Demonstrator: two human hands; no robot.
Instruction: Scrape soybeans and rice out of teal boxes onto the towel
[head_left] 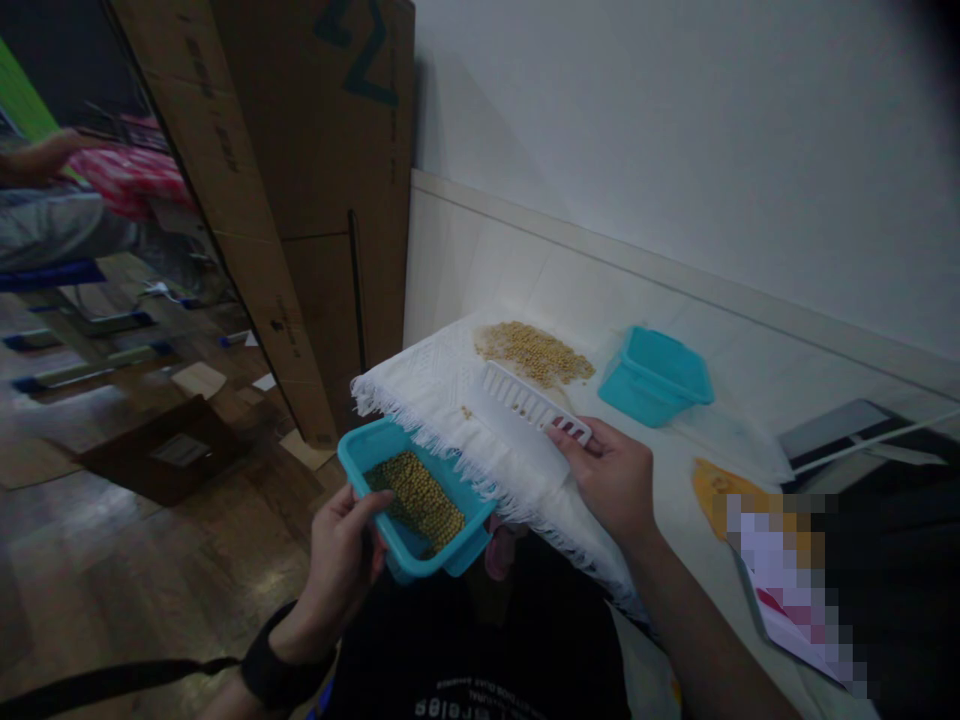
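My left hand [347, 545] grips the near left rim of a blue plastic tub [405, 562], thumb over the edge. Yellow soybeans [420, 495] cover part of its bottom. The tub is held at the table's edge, beside the fringe of a white cloth [420, 385]. My right hand [611, 475] is closed on the end of a white slotted plastic piece [517, 392], which is tilted over the cloth. Behind that piece a spread of soybeans [536, 352] lies on the cloth, with a few strays nearer the fringe.
Another blue tub [649, 385] stands on the table near the wall, beside a clear lid [739, 440]. An orange packet [712, 490] lies farther right. Tall cardboard boxes [315, 180] rise at the left. On the floor is an open carton [161, 450]; a seated person [67, 220] is beyond.
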